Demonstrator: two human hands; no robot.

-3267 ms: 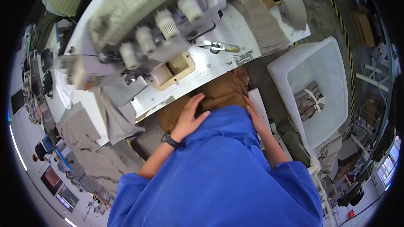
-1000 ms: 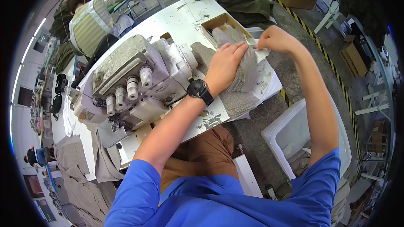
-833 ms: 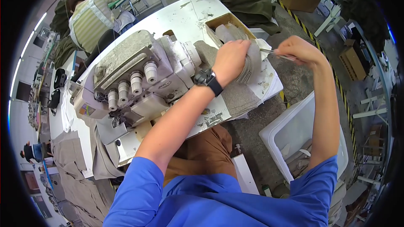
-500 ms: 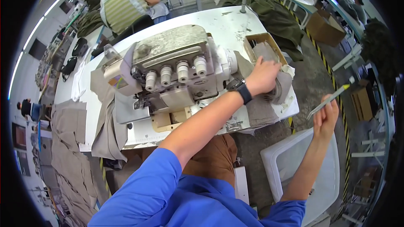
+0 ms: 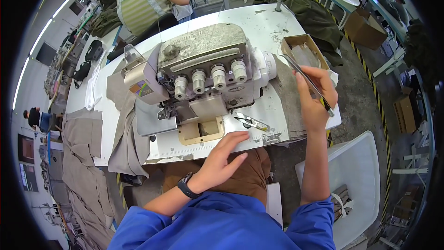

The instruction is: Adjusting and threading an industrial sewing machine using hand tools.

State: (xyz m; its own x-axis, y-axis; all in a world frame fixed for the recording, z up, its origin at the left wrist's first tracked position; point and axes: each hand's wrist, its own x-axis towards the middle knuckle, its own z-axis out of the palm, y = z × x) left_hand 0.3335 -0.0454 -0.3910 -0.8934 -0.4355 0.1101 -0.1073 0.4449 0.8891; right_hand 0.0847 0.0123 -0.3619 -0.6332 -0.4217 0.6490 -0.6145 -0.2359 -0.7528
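The right hand [image 5: 314,97] is closed around long metal tweezers [image 5: 307,83], raised over the grey fabric [image 5: 289,97] at the white worktop's [image 5: 273,23] right end, just near of an open brown cardboard box [image 5: 303,51]. The left hand [image 5: 224,157] hovers open, fingers spread, at the near edge below the sewing machine [image 5: 203,71]. Another cardboard box [image 5: 365,28] sits on the floor far right.

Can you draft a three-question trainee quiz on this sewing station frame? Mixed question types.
1. True or false: the right hand holds a long thin tool.
2. Where is the left hand? A) on the thread knobs B) open at the table's front edge, below the sewing machine C) in the cardboard box
3. What small metal tool lies on the table right of the machine's base plate?

Key: 1 true; 2 B; 3 the thread snips.
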